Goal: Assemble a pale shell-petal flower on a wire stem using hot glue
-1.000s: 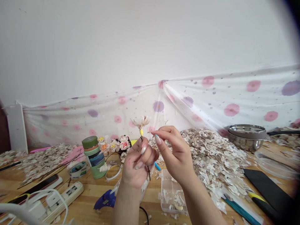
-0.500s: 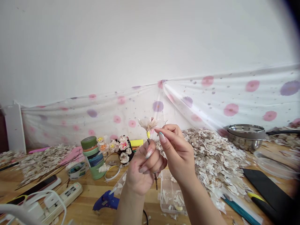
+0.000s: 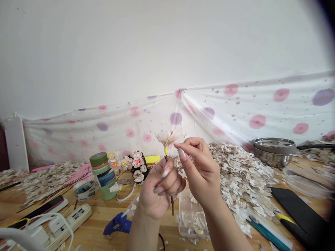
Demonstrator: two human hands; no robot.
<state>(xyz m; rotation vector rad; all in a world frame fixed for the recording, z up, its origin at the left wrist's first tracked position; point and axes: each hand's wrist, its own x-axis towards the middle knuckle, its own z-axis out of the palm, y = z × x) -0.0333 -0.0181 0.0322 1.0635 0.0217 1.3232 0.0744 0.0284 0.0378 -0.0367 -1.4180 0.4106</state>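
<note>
A pale handmade flower with thin cream petals stands upright on a dark thin stem, with a yellow band under its head. My left hand is closed around that stem, whose lower end pokes out below the fingers. Close by on the right, my right hand has thumb and index finger pinched together, the index tip at the underside of the petals. Whether a petal is caught between those fingertips, I cannot make out. A clear compartment box with petal scraps lies below the hands.
A blue glue gun, a green jar and a power strip are at left. Finished flowers stand behind. Right are a heap of petal pieces, a steel bowl and a black slab.
Both hands and the flower keep nearly the same pose. The right hand has shifted slightly right, and the stem's lower end has swung a little left.
</note>
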